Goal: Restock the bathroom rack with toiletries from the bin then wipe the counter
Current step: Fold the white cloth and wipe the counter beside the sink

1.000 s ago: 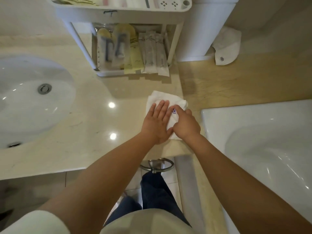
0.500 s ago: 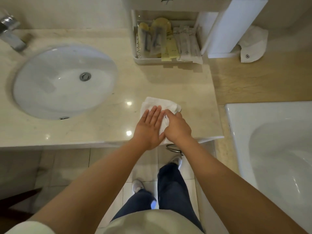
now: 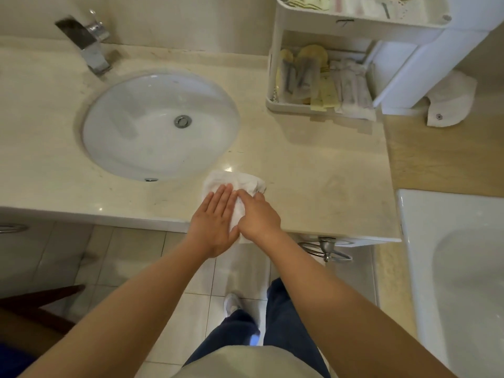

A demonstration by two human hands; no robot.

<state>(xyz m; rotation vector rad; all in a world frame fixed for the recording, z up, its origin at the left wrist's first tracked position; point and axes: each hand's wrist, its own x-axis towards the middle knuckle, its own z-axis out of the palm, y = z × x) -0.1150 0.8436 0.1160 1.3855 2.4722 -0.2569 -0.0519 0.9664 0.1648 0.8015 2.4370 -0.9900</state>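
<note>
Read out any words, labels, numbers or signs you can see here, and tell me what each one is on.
"7", perhaps: dark mark on the rack.
Flower emblem, no words: folded white cloth beside the rack.
Packets: print too blurred to read.

Left grip lies flat on the white cloth at the desk's front edge. Right grip, fingers curled, holds the cloth just beside it.

No legible words or numbers.
Only a small dark flower emblem on the white folded cloth at right; dark scribble on the white plastic rack, unreadable.
</note>
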